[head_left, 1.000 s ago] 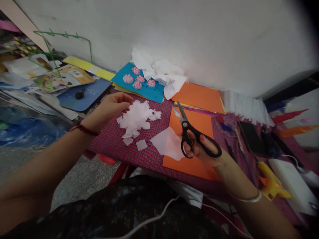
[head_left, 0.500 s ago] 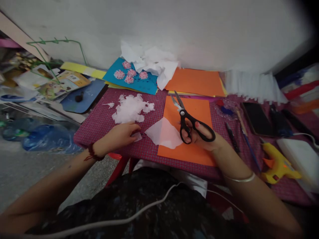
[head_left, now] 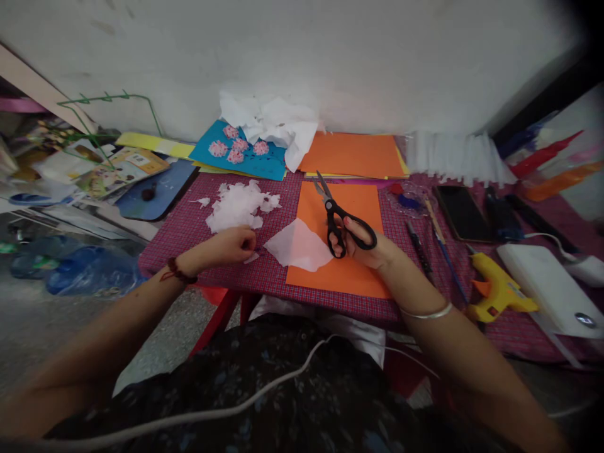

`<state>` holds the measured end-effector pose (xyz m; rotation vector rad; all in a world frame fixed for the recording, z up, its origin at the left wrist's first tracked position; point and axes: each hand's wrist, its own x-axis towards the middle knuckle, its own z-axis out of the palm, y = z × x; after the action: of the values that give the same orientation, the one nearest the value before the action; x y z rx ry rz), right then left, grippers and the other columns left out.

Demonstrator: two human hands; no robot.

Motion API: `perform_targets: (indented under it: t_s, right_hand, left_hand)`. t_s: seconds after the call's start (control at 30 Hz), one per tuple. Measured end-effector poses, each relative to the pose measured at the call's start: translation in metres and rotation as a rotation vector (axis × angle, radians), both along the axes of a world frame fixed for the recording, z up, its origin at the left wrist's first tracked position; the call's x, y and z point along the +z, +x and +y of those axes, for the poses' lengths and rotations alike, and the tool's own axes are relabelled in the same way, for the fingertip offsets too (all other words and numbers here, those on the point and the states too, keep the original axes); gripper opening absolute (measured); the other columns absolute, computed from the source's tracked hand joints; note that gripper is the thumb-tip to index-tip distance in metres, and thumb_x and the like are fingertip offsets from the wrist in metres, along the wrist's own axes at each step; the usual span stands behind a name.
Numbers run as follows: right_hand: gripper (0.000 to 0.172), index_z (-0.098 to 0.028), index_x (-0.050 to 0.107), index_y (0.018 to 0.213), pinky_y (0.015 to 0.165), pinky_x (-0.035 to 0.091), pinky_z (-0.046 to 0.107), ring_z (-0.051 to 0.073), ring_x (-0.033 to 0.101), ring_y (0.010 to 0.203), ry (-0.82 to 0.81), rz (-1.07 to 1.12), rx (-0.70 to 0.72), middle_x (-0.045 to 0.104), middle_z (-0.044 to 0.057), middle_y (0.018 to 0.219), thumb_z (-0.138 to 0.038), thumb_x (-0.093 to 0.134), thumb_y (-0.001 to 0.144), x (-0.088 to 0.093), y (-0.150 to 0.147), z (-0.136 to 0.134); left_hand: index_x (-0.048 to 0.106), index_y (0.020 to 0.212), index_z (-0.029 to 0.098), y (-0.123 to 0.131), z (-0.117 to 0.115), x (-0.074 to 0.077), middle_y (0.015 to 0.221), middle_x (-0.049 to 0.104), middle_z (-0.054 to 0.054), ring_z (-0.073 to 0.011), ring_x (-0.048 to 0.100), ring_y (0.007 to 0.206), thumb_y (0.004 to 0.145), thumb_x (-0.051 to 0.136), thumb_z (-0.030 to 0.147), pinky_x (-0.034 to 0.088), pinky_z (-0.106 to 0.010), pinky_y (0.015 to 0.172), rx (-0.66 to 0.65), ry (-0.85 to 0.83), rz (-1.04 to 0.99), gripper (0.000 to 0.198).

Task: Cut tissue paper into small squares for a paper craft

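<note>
In my right hand (head_left: 363, 246) is a pair of black-handled scissors (head_left: 329, 206), fingers through the loops. Their blades point away from me and stand slightly apart. A thin white paper piece (head_left: 297, 246) lies just left of that hand, partly over an orange sheet (head_left: 337, 277). My left hand (head_left: 231, 244) is curled closed near the table's front left; whether its fingers pinch anything is hidden. Right by its fingertips is a small white scrap (head_left: 251, 258). Beyond this hand spreads a heap of white paper cuttings (head_left: 238, 204).
Pink-and-white paper flowers (head_left: 234, 156) rest on a blue sheet (head_left: 264, 167) by the wall, beside crumpled white paper (head_left: 283, 119). At right are a yellow glue gun (head_left: 500, 289), a phone (head_left: 461, 212), a black pen (head_left: 418, 248) and a white box-shaped device (head_left: 547, 286).
My left fingers have curled in more tightly near the small scrap. My right hand still holds the scissors over the orange sheet. The whole view has shifted a little.
</note>
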<state>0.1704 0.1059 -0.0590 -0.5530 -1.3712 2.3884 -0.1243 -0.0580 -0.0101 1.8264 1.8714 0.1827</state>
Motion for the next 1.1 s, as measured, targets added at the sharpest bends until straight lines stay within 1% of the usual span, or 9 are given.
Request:
perform_targets:
  t_s: [0.23, 0.3, 0.47, 0.6, 0.7, 0.77, 0.87, 0.93, 1.1]
  right_hand:
    - [0.053, -0.022, 0.055, 0.097, 0.05, 0.048, 0.025, 0.013, 0.059, 0.054, -0.012, -0.023, -0.023, 0.066, -0.003, 0.068, -0.062, 0.081, 0.071, 0.001, -0.001, -0.001]
    - [0.054, -0.022, 0.056, 0.096, 0.05, 0.049, 0.024, 0.012, 0.059, 0.053, -0.009, -0.016, -0.016, 0.066, -0.003, 0.068, -0.062, 0.082, 0.071, 0.0, -0.002, -0.001]
    - [0.055, -0.021, 0.057, 0.099, 0.05, 0.048, 0.024, 0.012, 0.06, 0.054, -0.017, -0.014, -0.012, 0.066, -0.003, 0.068, -0.061, 0.083, 0.071, 0.001, -0.001, -0.002]
    - [0.052, -0.02, 0.057, 0.102, 0.051, 0.048, 0.025, 0.012, 0.06, 0.055, 0.006, -0.011, -0.01, 0.065, -0.003, 0.07, -0.06, 0.079, 0.076, 0.0, -0.001, -0.001]
    - [0.051, -0.02, 0.057, 0.099, 0.051, 0.048, 0.025, 0.012, 0.06, 0.056, 0.027, -0.005, -0.002, 0.065, -0.002, 0.072, -0.061, 0.078, 0.077, 0.0, 0.0, -0.001]
    - [0.051, -0.02, 0.058, 0.098, 0.05, 0.047, 0.025, 0.012, 0.059, 0.056, 0.041, 0.0, 0.0, 0.065, -0.001, 0.072, -0.061, 0.079, 0.076, 0.0, 0.0, -0.001]
    - [0.053, -0.02, 0.058, 0.098, 0.051, 0.045, 0.025, 0.012, 0.058, 0.056, 0.072, -0.006, -0.009, 0.064, -0.001, 0.072, -0.063, 0.079, 0.075, 0.001, 0.003, -0.002]
    - [0.051, -0.02, 0.058, 0.098, 0.052, 0.044, 0.026, 0.013, 0.057, 0.057, 0.148, -0.02, -0.044, 0.063, -0.001, 0.073, -0.063, 0.076, 0.076, 0.003, 0.005, -0.002]
    - [0.042, -0.019, 0.06, 0.111, 0.054, 0.041, 0.027, 0.014, 0.053, 0.06, 0.614, -0.251, -0.228, 0.062, 0.0, 0.077, -0.05, 0.069, 0.083, 0.014, 0.017, 0.002]
  left_hand:
    - [0.056, 0.073, 0.019, -0.043, 0.006, 0.05, 0.062, 0.055, 0.004, -0.0091, 0.046, 0.058, 0.075, 0.064, 0.035, 0.035, -0.024, 0.056, 0.308, 0.112, -0.271, 0.017]
    - [0.056, 0.073, 0.021, -0.052, 0.012, 0.052, 0.059, 0.053, 0.004, -0.0096, 0.046, 0.056, 0.072, 0.067, 0.038, 0.034, -0.026, 0.055, 0.38, 0.154, -0.295, 0.021]
    - [0.056, 0.071, 0.024, -0.068, 0.034, 0.038, 0.06, 0.056, -0.001, -0.0162, 0.053, 0.059, 0.065, 0.072, 0.042, 0.039, -0.035, 0.06, 0.459, 0.264, -0.274, 0.025]
    - [0.061, 0.077, 0.023, -0.07, 0.045, 0.039, 0.07, 0.062, -0.005, -0.0268, 0.064, 0.084, 0.07, 0.067, 0.044, 0.043, -0.043, 0.074, 0.469, 0.338, -0.07, 0.023]
    - [0.067, 0.1, 0.021, -0.046, 0.041, 0.044, 0.106, 0.066, -0.013, -0.0345, 0.056, 0.117, 0.079, 0.06, 0.037, 0.038, -0.052, 0.094, 0.396, 0.536, 0.217, 0.028]
    - [0.063, 0.117, 0.018, -0.019, 0.034, 0.042, 0.123, 0.061, -0.016, -0.0335, 0.051, 0.124, 0.087, 0.051, 0.031, 0.035, -0.052, 0.102, 0.27, 0.561, 0.267, 0.035]
    - [0.068, 0.101, 0.018, 0.022, 0.027, 0.032, 0.101, 0.066, -0.01, -0.0242, 0.062, 0.097, 0.088, 0.054, 0.031, 0.045, -0.039, 0.09, 0.082, 0.431, 0.217, 0.023]
    - [0.067, 0.091, 0.017, 0.04, 0.023, 0.025, 0.093, 0.065, -0.008, -0.0226, 0.061, 0.091, 0.091, 0.05, 0.029, 0.047, -0.036, 0.085, -0.037, 0.35, 0.221, 0.021]
    - [0.066, 0.087, 0.017, 0.046, 0.006, 0.017, 0.088, 0.063, -0.009, -0.0243, 0.061, 0.092, 0.094, 0.046, 0.028, 0.048, -0.036, 0.083, -0.069, 0.326, 0.264, 0.025]
